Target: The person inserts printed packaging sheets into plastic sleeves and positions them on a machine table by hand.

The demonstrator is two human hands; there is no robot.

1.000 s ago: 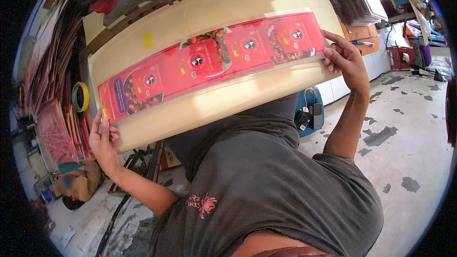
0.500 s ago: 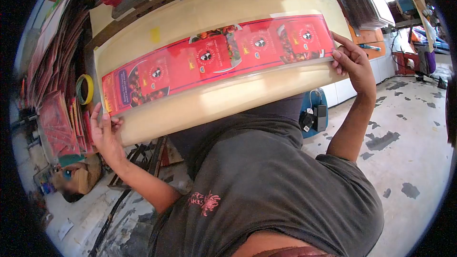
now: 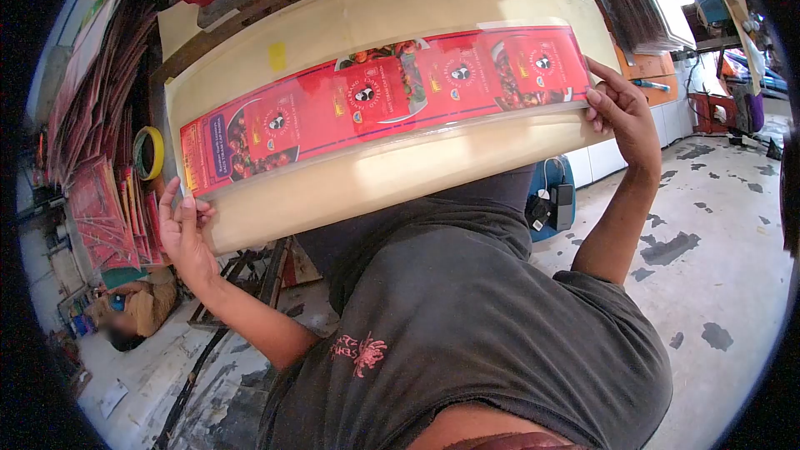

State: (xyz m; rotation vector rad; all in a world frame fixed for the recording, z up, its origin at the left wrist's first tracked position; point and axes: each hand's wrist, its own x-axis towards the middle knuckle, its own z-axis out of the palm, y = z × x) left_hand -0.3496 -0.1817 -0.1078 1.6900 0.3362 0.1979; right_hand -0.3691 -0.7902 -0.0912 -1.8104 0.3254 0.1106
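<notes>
That's one red strip, four big round logos on it! One left hand, one right hand at its ends, one tape roll left of it, one yellow patch beyond it.

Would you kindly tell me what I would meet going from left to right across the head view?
Bunched reddish sheets, yellow tape roll, left hand, red printed strip, right hand, purple object.

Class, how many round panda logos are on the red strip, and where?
4 on the red strip: first logo toward the left hand, then second logo, third logo, fourth logo toward the right hand.
</notes>
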